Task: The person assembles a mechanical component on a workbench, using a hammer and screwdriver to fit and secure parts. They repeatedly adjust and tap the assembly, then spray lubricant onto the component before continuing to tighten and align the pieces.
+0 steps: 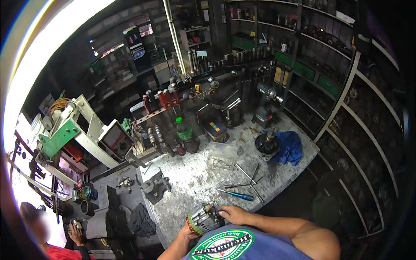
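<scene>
An alternator [204,220] with a silver housing, a greenish band and copper-coloured windings is held close against my body at the bench's near edge. My left hand [189,231] grips its left side, by the windings, with part of the fingers hidden behind it. At its right end, the fingers of my right hand [233,213] are bent against the housing; their tips are hard to make out. Just beyond my right hand lies a blue-handled screwdriver [236,195]. A T-shaped or cross-shaped metal wrench [250,183] rests behind it.
On the metal bench [182,190] stand a dark rotor-like part [267,145], a blue cloth [289,147], a clear plastic box [222,157], a green-capped bottle [183,130] and a dark metal block [155,186]. A cordless impact wrench [269,93] stands at the back. Another person's hand [77,232] works at lower left.
</scene>
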Demonstrator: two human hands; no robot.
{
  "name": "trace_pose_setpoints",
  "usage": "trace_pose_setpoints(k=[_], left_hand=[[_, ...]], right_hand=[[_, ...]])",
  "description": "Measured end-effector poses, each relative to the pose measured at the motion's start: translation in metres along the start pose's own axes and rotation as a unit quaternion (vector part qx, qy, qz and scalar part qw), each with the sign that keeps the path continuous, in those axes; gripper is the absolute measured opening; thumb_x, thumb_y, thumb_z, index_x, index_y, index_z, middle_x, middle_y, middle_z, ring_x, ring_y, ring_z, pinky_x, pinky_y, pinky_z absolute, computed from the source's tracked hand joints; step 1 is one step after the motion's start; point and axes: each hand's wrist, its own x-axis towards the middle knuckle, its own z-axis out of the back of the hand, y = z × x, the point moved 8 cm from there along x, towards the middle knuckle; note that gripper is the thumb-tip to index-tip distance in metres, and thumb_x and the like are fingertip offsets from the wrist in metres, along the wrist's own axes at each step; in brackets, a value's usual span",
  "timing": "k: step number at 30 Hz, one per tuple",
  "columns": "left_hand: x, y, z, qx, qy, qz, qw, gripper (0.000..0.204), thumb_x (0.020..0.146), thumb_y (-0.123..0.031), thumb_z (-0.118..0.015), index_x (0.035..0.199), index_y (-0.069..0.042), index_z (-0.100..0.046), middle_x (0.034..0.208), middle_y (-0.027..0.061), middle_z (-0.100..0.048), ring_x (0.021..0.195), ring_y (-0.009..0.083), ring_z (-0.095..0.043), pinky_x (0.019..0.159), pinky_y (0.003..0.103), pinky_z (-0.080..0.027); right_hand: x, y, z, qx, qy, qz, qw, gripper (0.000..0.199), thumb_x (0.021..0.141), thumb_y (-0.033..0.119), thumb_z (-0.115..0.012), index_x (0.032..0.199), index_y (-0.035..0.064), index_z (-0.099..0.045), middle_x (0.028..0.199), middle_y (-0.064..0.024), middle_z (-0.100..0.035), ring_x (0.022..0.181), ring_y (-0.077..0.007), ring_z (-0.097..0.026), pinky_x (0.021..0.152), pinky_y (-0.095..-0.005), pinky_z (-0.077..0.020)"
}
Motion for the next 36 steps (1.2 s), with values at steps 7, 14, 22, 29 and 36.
trace_pose_setpoints(k=[7,14,22,29,36], left_hand=[[-0.013,-0.004,-0.015,0.016,0.0,-0.03,0.999,0.034,0.107,-0.032,-0.074,0.131,-0.008,-0.076,0.117,0.0131,-0.081,0.097,0.0264,-0.081,0.087,0.044,-0.069],[0.001,-0.006,-0.016,0.016,-0.031,-0.005,0.999,0.031,0.104,-0.033,-0.078,0.119,-0.006,-0.077,0.105,0.0125,-0.082,0.087,0.0244,-0.08,0.079,0.041,-0.069],[-0.005,0.001,-0.005,0.043,-0.01,-0.013,0.999,0.038,0.109,-0.034,-0.07,0.134,-0.005,-0.075,0.12,0.0143,-0.081,0.099,0.0249,-0.081,0.089,0.041,-0.068],[-0.004,-0.004,-0.011,0.018,0.113,-0.035,0.993,0.043,0.111,-0.018,-0.066,0.152,-0.009,-0.064,0.139,0.0134,-0.075,0.116,0.0242,-0.078,0.102,0.044,-0.065],[-0.01,0.002,-0.018,0.007,0.045,-0.032,0.998,0.037,0.107,-0.031,-0.074,0.134,-0.005,-0.074,0.119,0.0133,-0.081,0.099,0.0239,-0.082,0.088,0.04,-0.069]], right_hand=[[0.002,0.004,0.003,-0.006,0.029,-0.016,0.999,0.039,0.113,0.035,-0.06,0.136,0.0055,-0.07,0.118,-0.0262,-0.077,0.111,-0.0445,-0.075,0.098,-0.0509,-0.058],[0.004,0.001,0.002,-0.022,0.026,-0.003,0.999,0.039,0.113,0.034,-0.059,0.135,0.0043,-0.07,0.118,-0.0261,-0.077,0.111,-0.0442,-0.075,0.098,-0.0502,-0.0581],[0.005,0.001,0.003,0.004,0.038,0.004,0.999,0.038,0.112,0.032,-0.06,0.135,0.0031,-0.07,0.118,-0.0258,-0.077,0.112,-0.0421,-0.076,0.098,-0.0485,-0.0581],[0.003,0.007,0.008,-0.011,0.016,0.005,1.0,0.036,0.112,0.032,-0.06,0.13,0.0034,-0.071,0.112,-0.0257,-0.077,0.106,-0.0429,-0.076,0.094,-0.0487,-0.0589],[0.003,0.008,0.01,0.01,0.014,-0.015,1.0,0.032,0.11,0.029,-0.064,0.127,0.0048,-0.075,0.111,-0.0225,-0.079,0.103,-0.0371,-0.078,0.092,-0.0455,-0.0601]])
